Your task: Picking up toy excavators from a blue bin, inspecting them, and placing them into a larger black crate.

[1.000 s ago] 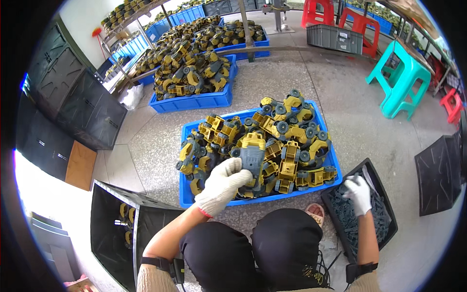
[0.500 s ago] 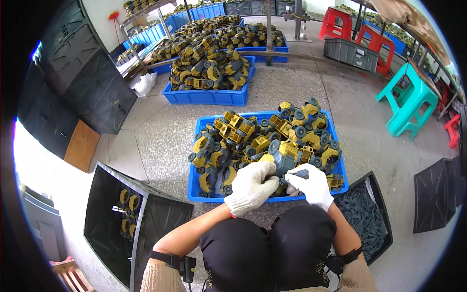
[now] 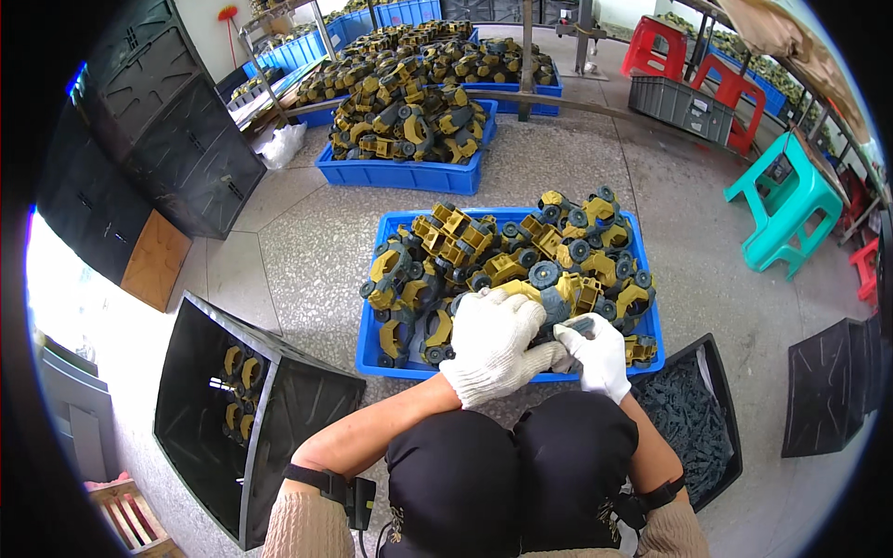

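My left hand (image 3: 498,342), in a cream knitted glove, is closed over a yellow-and-grey toy truck (image 3: 555,302) at the near side of the pile. The glove hides part of the truck; a dark wheel and the grey body show beyond the fingers. My right hand (image 3: 597,356), in a white glove, is closed beside it and pinches a small dark grey plastic part (image 3: 584,325). The two hands almost touch. Beneath them is a shallow blue tray (image 3: 372,358), heaped with similar toy trucks (image 3: 456,237) lying at all angles.
A black bin of dark grey plastic parts (image 3: 684,409) is at right, near my forearm. At left, a black crate (image 3: 302,418) on its side holds several toy trucks. More filled blue trays (image 3: 400,175) lie beyond. A green stool (image 3: 786,200) stands far right.
My left hand has shifted and rolled over, its back now facing up across the toy truck. The right hand stays close by with the grey part. The view has moved slightly.
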